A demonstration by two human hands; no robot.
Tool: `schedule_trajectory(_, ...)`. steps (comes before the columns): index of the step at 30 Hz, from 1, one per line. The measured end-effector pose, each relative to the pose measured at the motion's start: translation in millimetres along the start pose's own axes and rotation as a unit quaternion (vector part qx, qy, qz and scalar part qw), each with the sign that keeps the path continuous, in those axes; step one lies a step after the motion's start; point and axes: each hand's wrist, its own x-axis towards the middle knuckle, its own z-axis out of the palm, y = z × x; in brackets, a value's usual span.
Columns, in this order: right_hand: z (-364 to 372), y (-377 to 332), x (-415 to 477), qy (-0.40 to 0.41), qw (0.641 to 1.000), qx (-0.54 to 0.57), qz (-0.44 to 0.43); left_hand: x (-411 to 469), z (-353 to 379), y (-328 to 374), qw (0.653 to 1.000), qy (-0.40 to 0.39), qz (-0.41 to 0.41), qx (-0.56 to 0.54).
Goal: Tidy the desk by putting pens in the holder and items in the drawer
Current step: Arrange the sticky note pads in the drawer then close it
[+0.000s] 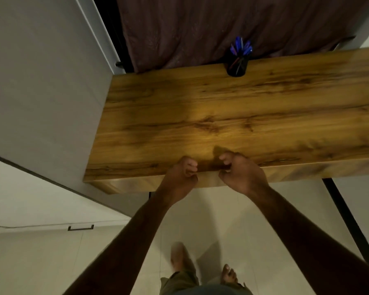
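Where most of the frame is taken up, a wooden desk (222,107) is seen from above, its top run left to right and its near front face (207,180) shown just under the edge; whether that face is a drawer front cannot be told. A dark purple curtain (200,28) is hung beyond the far edge. A grey panel (41,71) is seen at left, and a pale tiled floor (211,220) on the near side. A black desk leg (345,216) is seen under the right part.

Both bare forearms are reached forward from the near side. The left hand (182,174) is clenched at the desk's near edge, with nothing seen inside it. The right hand (242,174) is placed just beside it on the right, fingers also curled and thumb raised over the desktop, with nothing seen held. Whether the edge is touched cannot be told, as the hands are blurred.

Two bare feet (228,273) are seen on the floor at the near bottom. The black pen holder (237,66) is stood at the desk's far edge, well apart from both hands, straight beyond the right one. Blue pens (241,46) are stuck in it, fanned above the rim. A small dark handle (80,227) is seen on a pale cabinet front at near left.
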Motion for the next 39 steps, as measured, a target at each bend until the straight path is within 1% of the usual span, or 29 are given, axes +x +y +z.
schedule_trajectory(2,-15.8,-1.1,-1.5,0.025,0.998,-0.040,-0.031,-0.4,0.2,18.2,0.993,0.033,0.061,0.095)
schedule_trajectory(4,-32.7,0.7,-0.4,0.037,0.996,-0.059,-0.048,3.3,0.8,39.2,0.978,0.062,0.088,0.178)
schedule_trajectory(8,-63.9,9.1,4.3,0.052,0.994,-0.077,-0.059,18.4,6.8,78.8,0.970,0.087,0.103,0.201)
schedule_trajectory(15,-111.0,24.4,25.8,0.076,0.992,-0.076,-0.070,50.7,27.4,130.9,0.962,0.088,0.125,0.227)
schedule_trajectory(22,-142.4,24.0,85.5,0.092,0.991,-0.062,-0.069,119.3,32.0,148.3,0.974,0.083,0.124,0.171)
schedule_trajectory(27,-148.3,20.7,164.8,0.083,0.994,-0.048,-0.060,200.8,30.2,147.5,0.982,0.059,0.119,0.137)
schedule_trajectory(31,-150.7,21.4,239.7,0.089,0.995,-0.011,-0.033,279.4,30.6,143.8,0.990,0.041,0.115,0.065)
schedule_trajectory(35,-156.8,22.3,316.6,0.089,0.995,0.041,0.017,357.2,25.9,150.1,0.996,-0.001,0.091,0.008)
schedule_trajectory(39,-158.7,29.0,374.9,0.098,0.988,0.105,0.056,419.9,21.8,157.4,0.996,-0.004,0.079,-0.028)
